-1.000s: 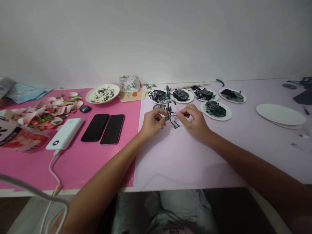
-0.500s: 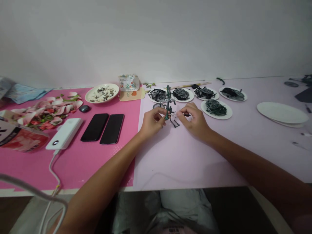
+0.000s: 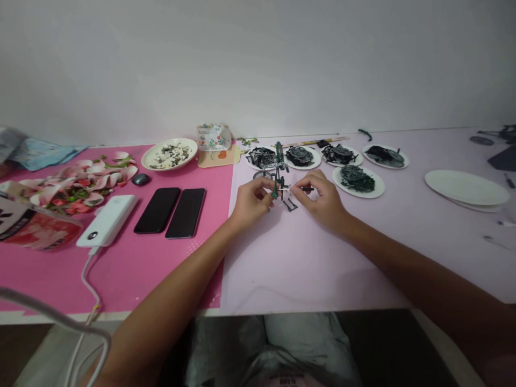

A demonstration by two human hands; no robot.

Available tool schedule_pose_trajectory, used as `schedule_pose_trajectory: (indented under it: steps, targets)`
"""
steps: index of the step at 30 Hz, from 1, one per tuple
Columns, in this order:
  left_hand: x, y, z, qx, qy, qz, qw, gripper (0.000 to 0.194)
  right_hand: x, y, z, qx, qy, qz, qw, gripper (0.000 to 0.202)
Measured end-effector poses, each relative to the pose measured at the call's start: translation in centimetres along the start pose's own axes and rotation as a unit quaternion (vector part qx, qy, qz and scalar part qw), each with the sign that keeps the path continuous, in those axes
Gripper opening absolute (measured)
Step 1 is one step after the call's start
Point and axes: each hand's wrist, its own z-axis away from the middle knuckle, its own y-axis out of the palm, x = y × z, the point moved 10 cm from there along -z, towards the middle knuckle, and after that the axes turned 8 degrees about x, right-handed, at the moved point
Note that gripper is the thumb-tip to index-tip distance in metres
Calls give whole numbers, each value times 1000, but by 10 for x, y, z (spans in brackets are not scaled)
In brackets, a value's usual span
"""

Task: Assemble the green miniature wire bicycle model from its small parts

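My left hand (image 3: 253, 203) pinches a small dark green model bicycle (image 3: 279, 157) by its near end, with the wheel pointing toward the wall. My right hand (image 3: 321, 198) is closed around a thin screwdriver (image 3: 308, 189) with a black handle. Its pale shaft points left and meets the bicycle's frame, though the exact contact point is too small to make out. Just below, between the hands, lies a small dark U-shaped part (image 3: 290, 205). Beyond my left fingers a grey spoked wheel (image 3: 262, 175) is partly visible.
Several white plates of dark bicycle parts stand behind, one plate (image 3: 381, 188) nearest my right hand. Stacked white plates (image 3: 467, 188) lie at right. On the pink left side are two phones (image 3: 186, 213), a white power bank (image 3: 107, 220) with cable, and a bowl (image 3: 150, 161).
The screwdriver and my right fingers have shifted very slightly left. My left hand keeps its hold on the model bicycle almost unmoved.
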Motion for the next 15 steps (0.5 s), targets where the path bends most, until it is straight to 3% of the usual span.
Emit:
schedule_pose_trajectory:
  steps: [9,15]
  targets:
    - [4,-1,-1,-1,-8,15,1000,19,-6,3,0,24,0,-15,1000,3]
    - [2,2,-1,5,-2,21,1000,22,-11,0,-1,19,4,-24,1000,9]
